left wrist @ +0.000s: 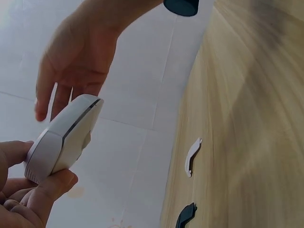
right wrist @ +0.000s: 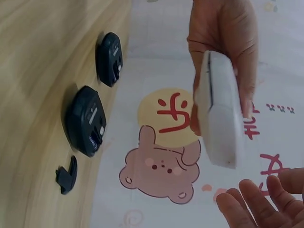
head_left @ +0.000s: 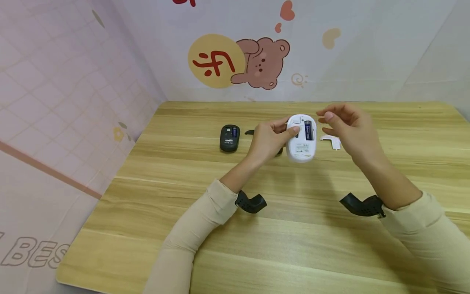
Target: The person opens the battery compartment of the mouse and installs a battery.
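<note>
A white computer mouse (head_left: 302,149) is held above the table by my left hand (head_left: 271,139), thumb on its underside and fingers behind. That underside faces me, and a blue battery (head_left: 308,130) lies in its uncovered compartment. To the right of the mouse hovers my right hand (head_left: 349,124), apart from it, fingers loosely bent and nothing visible in them. Beneath that hand, a white battery cover (head_left: 334,142) lies on the table. In the right wrist view, the mouse (right wrist: 222,114) appears edge-on above the right fingers (right wrist: 256,209).
On the wooden table (head_left: 176,228) lies a black mouse (head_left: 229,139), upside down with a battery showing. A second black mouse (right wrist: 86,121) and a black battery cover (right wrist: 67,176) are partly hidden behind my left hand in the head view. A printed cloth (head_left: 147,49) stands behind.
</note>
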### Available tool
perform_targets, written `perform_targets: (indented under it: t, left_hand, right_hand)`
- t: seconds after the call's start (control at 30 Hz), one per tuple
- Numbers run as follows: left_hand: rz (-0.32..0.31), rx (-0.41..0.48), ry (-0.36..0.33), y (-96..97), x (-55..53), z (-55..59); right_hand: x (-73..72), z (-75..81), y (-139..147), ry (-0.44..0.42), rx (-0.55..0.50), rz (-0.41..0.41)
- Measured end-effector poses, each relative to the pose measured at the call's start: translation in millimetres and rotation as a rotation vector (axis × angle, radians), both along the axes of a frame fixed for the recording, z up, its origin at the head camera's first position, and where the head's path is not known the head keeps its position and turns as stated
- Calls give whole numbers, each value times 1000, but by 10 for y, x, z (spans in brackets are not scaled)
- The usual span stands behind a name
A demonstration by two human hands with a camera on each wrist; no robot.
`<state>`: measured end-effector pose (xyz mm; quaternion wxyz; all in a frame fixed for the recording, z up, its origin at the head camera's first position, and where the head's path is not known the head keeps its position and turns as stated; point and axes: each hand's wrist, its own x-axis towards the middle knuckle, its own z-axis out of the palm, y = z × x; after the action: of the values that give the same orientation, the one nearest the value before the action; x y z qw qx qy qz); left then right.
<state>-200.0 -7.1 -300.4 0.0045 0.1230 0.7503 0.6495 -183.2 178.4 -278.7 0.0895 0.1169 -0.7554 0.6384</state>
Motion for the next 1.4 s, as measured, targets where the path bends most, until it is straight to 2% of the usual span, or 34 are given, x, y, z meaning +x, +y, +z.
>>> perform_targets:
  t: [0.13, 0.27, 0.4, 0.6, 0.83, 1.2, 1.4]
  left_hand:
    - [23, 22, -17, 47, -116, 18]
    - [15, 9, -42, 114, -229, 36]
    - [7, -31, -37, 198, -330, 28]
    - [27, -105, -19, 376, -491, -63]
    - [105, -215, -48, 563, -686, -199]
    - [151, -386, -138, 778, -785, -517]
    - [154, -443, -163, 804, -807, -599]
  right_hand:
    - [0, 36, 71, 18, -130, -9]
    - [8, 45, 114, 28, -193, -18]
    - [23, 43, 129, 39, -225, -20]
    - [29, 30, 144, 57, -273, -17]
    - [46, 0, 179, 84, -270, -17]
    - [64, -40, 216, 93, -252, -19]
    - [55, -36, 224, 87, -254, -18]
